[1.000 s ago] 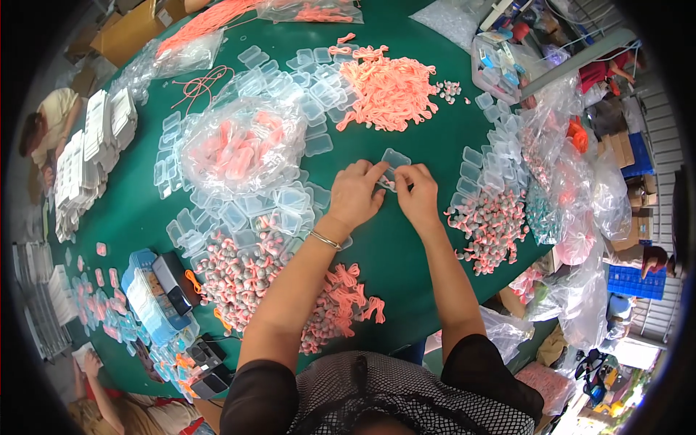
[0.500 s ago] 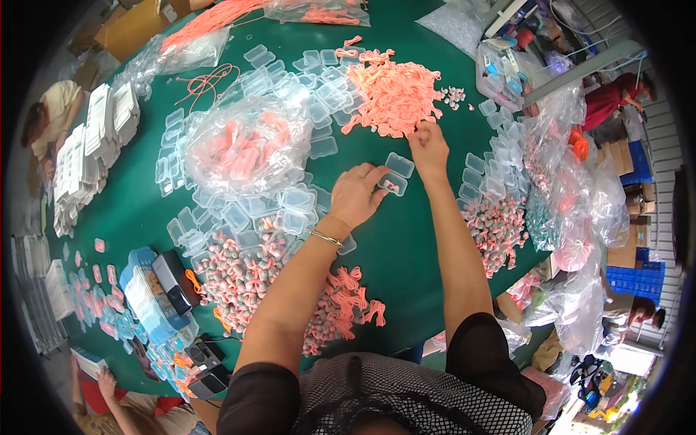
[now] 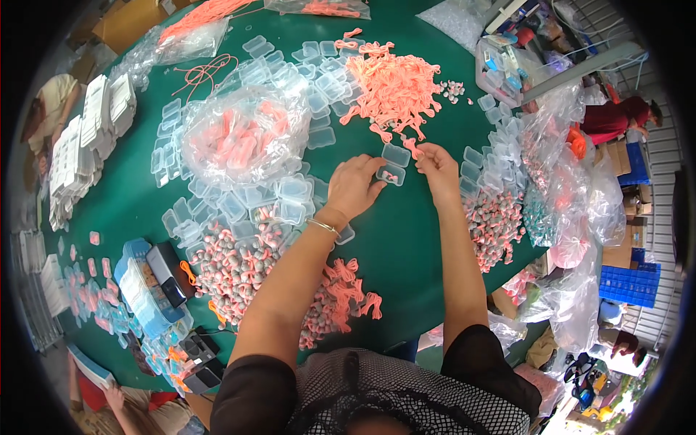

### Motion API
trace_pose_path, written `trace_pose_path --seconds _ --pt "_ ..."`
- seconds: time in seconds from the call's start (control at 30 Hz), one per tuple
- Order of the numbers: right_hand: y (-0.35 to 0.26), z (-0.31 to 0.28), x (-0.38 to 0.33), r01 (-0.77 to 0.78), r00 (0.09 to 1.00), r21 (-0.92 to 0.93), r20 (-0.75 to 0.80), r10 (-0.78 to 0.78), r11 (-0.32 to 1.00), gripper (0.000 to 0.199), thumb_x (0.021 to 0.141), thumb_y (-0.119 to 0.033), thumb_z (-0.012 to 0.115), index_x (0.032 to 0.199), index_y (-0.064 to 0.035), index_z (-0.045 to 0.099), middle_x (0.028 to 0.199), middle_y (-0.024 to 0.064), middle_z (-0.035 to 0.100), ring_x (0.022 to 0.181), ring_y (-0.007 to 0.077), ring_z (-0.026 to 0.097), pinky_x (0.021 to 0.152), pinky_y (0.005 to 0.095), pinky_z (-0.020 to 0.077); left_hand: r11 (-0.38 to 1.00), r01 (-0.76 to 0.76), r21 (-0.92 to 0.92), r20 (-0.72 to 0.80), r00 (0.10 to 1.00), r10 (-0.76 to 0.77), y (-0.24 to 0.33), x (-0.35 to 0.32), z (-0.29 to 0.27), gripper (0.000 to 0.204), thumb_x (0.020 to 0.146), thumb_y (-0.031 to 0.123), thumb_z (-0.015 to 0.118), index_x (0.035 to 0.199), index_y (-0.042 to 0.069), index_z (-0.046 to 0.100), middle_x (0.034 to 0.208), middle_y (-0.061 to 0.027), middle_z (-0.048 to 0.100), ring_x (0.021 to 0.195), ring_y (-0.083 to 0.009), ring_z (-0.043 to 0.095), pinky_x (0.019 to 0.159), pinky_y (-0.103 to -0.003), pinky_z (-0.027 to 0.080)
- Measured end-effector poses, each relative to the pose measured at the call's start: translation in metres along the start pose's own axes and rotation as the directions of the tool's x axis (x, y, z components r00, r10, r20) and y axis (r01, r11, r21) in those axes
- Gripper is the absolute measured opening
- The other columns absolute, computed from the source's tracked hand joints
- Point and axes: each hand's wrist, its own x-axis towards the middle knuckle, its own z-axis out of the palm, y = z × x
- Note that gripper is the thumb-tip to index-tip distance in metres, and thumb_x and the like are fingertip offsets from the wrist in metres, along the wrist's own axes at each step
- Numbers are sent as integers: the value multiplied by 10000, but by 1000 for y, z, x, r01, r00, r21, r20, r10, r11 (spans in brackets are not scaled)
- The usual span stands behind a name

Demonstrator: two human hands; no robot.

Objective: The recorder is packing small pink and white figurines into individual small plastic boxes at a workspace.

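My left hand (image 3: 353, 187) grips the edge of a small clear plastic box (image 3: 396, 154), whose hinged lid is folded back. A few tiny pink-and-grey pieces lie inside its near half. Just to the right, my right hand (image 3: 439, 172) pinches a small coral cord bundle (image 3: 411, 147) close beside the box. Beyond both hands spreads a large heap of similar coral cord bundles (image 3: 395, 81). One loose bundle (image 3: 380, 133) lies between the heap and the box.
Many clear boxes (image 3: 321, 137) surround a plastic bag of pink-filled boxes (image 3: 243, 138). Piles of pink-and-grey pieces lie by my left forearm (image 3: 235, 272) and beyond my right forearm (image 3: 494, 225). White stacks (image 3: 76, 159) stand far left; plastic bags (image 3: 573, 181) crowd the right.
My right hand has drawn back from the heap toward me, bringing a coral cord bundle to the box. The left hand still holds the box, shifted slightly nearer.
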Motion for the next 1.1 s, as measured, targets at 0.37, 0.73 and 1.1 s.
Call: trace_pose_path --seconds 0.37,0.73,1.1 --pt "5 15 -33 670 697 -628 349 -626 396 148 774 -15 677 917 -50 676 899 86 636 866 293 604 754 381 493 998 61 1 31 998 -61 0 1 2 526 744 152 746 1238 132 569 912 -49 598 920 -256 589 798 -393 453" --pt "12 14 0 497 804 -783 252 -539 375 318 787 -116 689 1093 -77 609 1037 88 604 977 309 570 787 440 464 999 33 13 10 999 -34 -1 1 3 460 734 150 750 1169 127 604 908 -42 603 905 -251 597 794 -392 457" --pt "-1 9 -35 745 666 -471 475 -576 473 335 750 -1 711 1064 -34 601 1018 130 599 967 315 601 812 382 516 995 -11 100 19 1000 9 -1 -1 1 433 791 209 721 1204 149 608 894 -34 596 904 -236 598 771 -381 456"
